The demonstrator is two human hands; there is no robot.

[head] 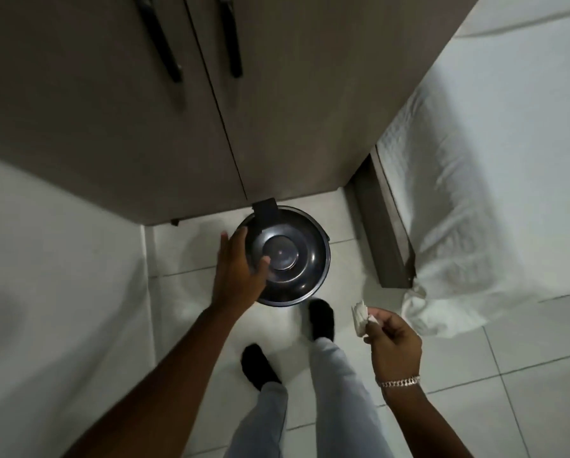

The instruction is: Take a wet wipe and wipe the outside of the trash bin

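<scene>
White floor tiles (524,391) run beneath both hands, with brown cabinet doors (144,127) beyond them and a white-covered bed (491,160) to the right of the right hand. Round black trash bin (296,259) stands on the floor just under the left hand (240,269), which is spread loose over the lid's left edge, thumb on the lid. Right hand (394,342), wearing a bracelet (399,381), pinches a crumpled white wet wipe (359,317), held apart from the bin. Dark footwear (321,320) stands below the bin.
</scene>
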